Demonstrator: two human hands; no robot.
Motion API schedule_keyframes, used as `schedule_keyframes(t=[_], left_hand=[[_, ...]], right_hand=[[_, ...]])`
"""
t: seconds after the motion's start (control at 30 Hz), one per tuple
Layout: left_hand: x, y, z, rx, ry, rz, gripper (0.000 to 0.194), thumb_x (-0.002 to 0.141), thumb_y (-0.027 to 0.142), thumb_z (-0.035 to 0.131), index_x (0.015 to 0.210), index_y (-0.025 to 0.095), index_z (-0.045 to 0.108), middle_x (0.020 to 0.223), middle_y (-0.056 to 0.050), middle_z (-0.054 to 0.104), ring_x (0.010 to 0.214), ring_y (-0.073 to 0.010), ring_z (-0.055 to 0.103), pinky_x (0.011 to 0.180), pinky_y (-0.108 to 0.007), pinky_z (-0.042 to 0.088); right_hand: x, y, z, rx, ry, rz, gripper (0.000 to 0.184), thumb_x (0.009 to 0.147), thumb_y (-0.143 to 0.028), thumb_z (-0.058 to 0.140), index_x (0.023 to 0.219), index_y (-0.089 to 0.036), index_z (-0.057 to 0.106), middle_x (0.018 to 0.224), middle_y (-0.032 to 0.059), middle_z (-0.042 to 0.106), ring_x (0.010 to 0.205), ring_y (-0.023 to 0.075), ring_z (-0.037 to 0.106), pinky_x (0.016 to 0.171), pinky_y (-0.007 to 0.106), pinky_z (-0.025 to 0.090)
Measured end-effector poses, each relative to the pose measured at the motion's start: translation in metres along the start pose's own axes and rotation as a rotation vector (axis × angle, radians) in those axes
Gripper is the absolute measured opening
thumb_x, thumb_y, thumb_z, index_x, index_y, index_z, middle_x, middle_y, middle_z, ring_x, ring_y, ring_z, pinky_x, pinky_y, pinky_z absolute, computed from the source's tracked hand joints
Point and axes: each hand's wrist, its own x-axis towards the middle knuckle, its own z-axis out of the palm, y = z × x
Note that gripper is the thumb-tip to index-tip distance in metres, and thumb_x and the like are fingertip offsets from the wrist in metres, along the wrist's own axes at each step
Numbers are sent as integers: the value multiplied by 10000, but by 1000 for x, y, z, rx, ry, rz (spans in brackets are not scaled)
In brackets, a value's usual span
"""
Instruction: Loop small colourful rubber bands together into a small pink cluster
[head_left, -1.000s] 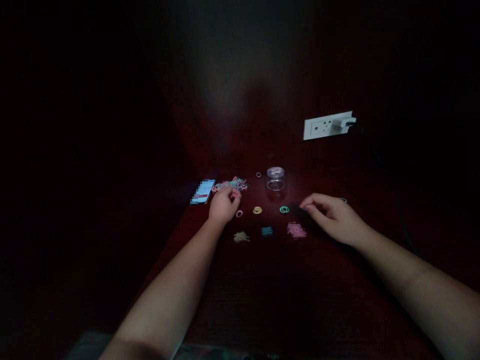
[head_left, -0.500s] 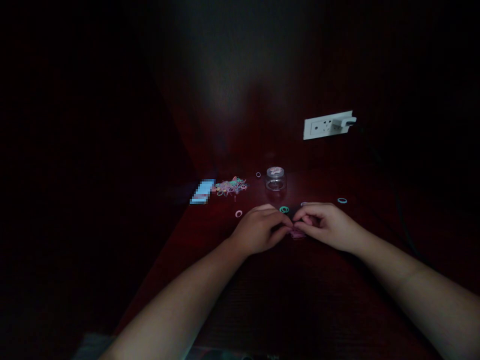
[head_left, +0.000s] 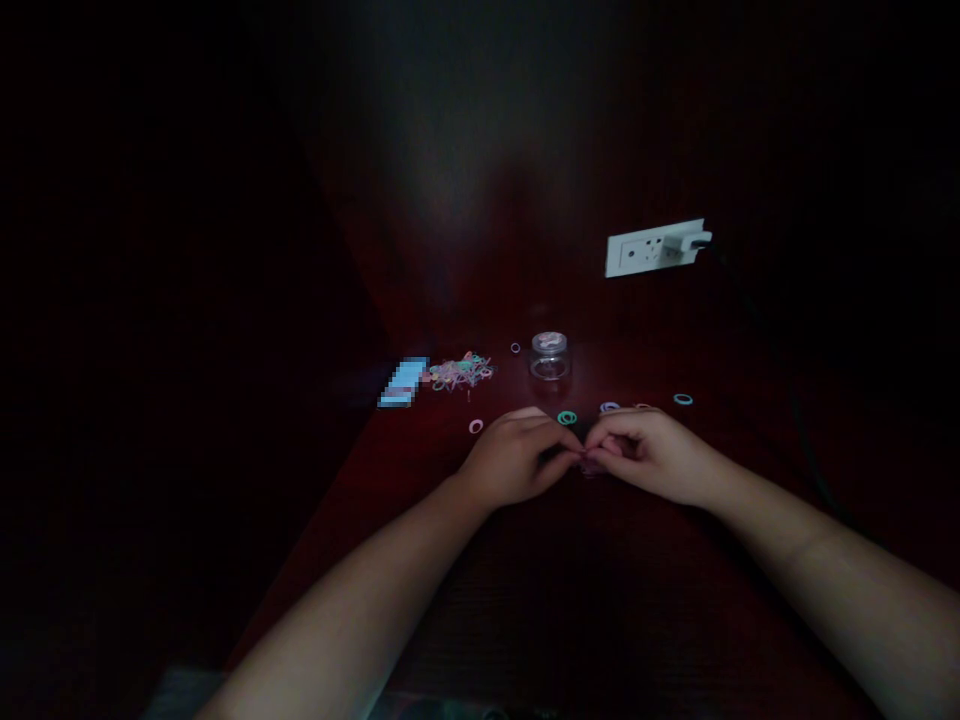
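My left hand (head_left: 521, 457) has crossed from the multicoloured tangle of bands (head_left: 463, 371) to meet my right hand (head_left: 651, 455), both pinched at the tips, on what I can't tell, the pink heap of thin strips (head_left: 592, 468) just beneath, equally near each.

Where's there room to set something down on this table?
The tabletop between the left forearm and right forearm looks bare, though dim; so does the patch between the clear lidded jar and the blue ring. It's crowded at the heap of colorful bands beside the phone and around the green rings.
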Motion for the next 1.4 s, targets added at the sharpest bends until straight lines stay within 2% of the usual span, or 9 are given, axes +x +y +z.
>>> schedule_keyframes(t=[0.33,0.7,0.9,1.4], left_hand=[[0,1,1,-19,-34,-83,153,885,351,659,954,215,664,932,-13,735,879,-184,653,825,-329,497],[0,0,4,-58,-13,-88,78,888,270,616,861,207,654,832,-1,714,792,-157,632,764,-296,483],[0,0,4,-35,-16,-84,80,887,273,615,859,206,650,836,7,715,796,-150,631,771,-294,491],[0,0,5,-83,-26,-63,65,868,246,624,833,205,661,802,7,717,763,-151,628,761,-297,477]], right_hand=[[0,-1,0,-5,7,-24,171,868,-289,651,753,-179,715,579,-17,519,575,129,492,577,260,381],[1,-3,1,-7,13,-25,190,873,-323,660,754,-185,713,591,-21,505,566,116,469,559,242,380],[1,-4,1,-19,28,-38,126,861,-274,661,782,-181,693,602,-26,504,555,111,461,544,239,372],[-1,-9,3,72,-28,22,80,833,-193,594,754,-183,606,648,-25,486,580,111,446,530,233,361]])
